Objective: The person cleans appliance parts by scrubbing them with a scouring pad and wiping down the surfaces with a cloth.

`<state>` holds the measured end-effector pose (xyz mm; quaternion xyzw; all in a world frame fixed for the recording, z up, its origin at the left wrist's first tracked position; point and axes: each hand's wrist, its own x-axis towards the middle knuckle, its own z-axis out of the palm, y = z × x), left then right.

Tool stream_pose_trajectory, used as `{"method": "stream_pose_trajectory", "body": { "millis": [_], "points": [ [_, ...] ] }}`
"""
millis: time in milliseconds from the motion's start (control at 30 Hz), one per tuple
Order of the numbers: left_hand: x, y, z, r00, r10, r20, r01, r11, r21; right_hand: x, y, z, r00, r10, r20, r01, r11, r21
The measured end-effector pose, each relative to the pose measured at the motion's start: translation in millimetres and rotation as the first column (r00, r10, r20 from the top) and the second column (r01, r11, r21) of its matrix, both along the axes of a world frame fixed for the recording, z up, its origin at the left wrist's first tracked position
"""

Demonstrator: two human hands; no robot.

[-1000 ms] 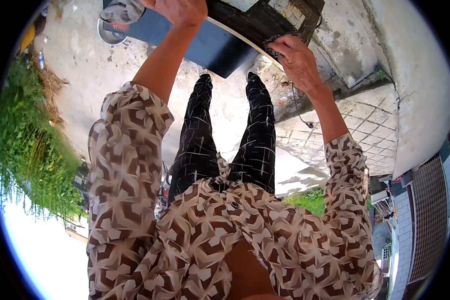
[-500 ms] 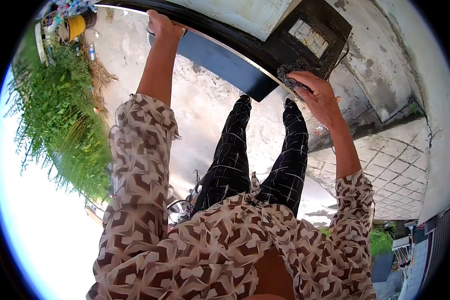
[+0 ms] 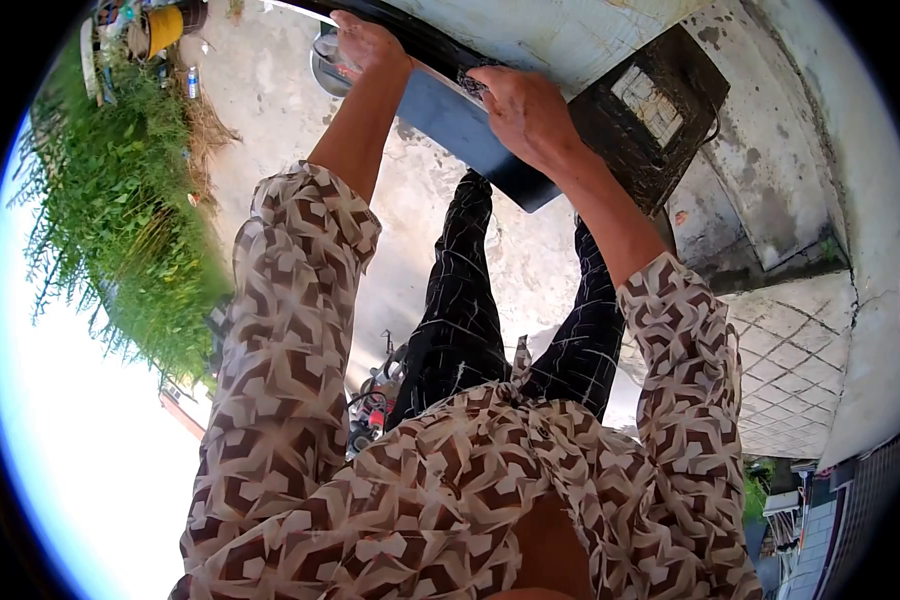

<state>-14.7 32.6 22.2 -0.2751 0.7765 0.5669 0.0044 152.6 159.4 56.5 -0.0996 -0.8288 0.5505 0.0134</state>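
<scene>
My right hand [image 3: 528, 112] is closed round a dark, curly steel wool scourer [image 3: 469, 83] and presses it on the long black edge of a large metal casing [image 3: 580, 40]. At the upper left, my left hand [image 3: 366, 42] grips that same edge, its fingertips partly hidden. The casing has a pale, stained inner face and a grimy black end part [image 3: 695, 75] with a whitish square [image 3: 648, 103] in it. Below the edge hangs a smooth blue-black panel [image 3: 450, 125], between my hands and my legs.
A round metal basin [image 3: 328, 65] stands on the concrete ground behind my left hand. Green plants [image 3: 130, 200], a yellow bucket [image 3: 164, 30] and a plastic bottle [image 3: 193, 82] are at the left. A wall and a tiled slope [image 3: 785, 350] lie to the right.
My right hand has moved left along the edge with the scourer, from the casing's black end towards my left hand. My left hand stays on the edge; the view has shifted slightly.
</scene>
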Motion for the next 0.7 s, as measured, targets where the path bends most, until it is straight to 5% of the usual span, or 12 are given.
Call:
{"method": "stream_pose_trajectory", "body": {
  "millis": [167,267,333,467,500,567,667,700],
  "points": [
    [-6.3,7.8,8.6,1.000,-0.013,0.024,0.011,0.998,0.069,-73.3,-31.9,-9.2,0.999,0.013,0.047,-0.017,0.996,0.085],
    [-18.2,-12.9,0.1,0.997,0.020,0.069,-0.025,0.997,0.071,-25.1,1.5,2.1,0.991,0.083,0.107,-0.086,0.996,0.023],
    [-31.9,-19.4,-11.8,0.997,0.000,0.077,-0.001,1.000,0.018,25.2,39.4,26.1,0.930,0.181,0.319,-0.160,0.983,-0.093],
    [-43.2,-39.5,-32.8,0.996,-0.012,0.089,0.022,0.994,-0.104,85.9,56.2,29.1,0.913,0.095,0.398,-0.007,0.976,-0.217],
    [-36.4,-44.3,-37.4,0.988,-0.146,0.059,0.157,0.887,-0.434,87.2,54.7,33.6,0.909,0.070,0.412,0.028,0.974,-0.227],
    [-28.5,-50.1,-41.5,0.908,-0.402,0.119,0.268,0.338,-0.902,50.0,27.3,22.0,0.968,0.000,0.250,0.047,0.982,-0.184],
    [-33.9,-37.4,-23.5,0.951,-0.166,0.259,0.308,0.462,-0.832,-32.5,-9.0,19.6,0.964,-0.023,0.264,-0.014,0.991,0.136],
    [-25.0,-36.6,-16.4,0.916,-0.309,0.256,0.366,0.377,-0.851,-47.5,-22.0,12.8,0.981,-0.062,0.184,0.021,0.976,0.215]
  ]
}}
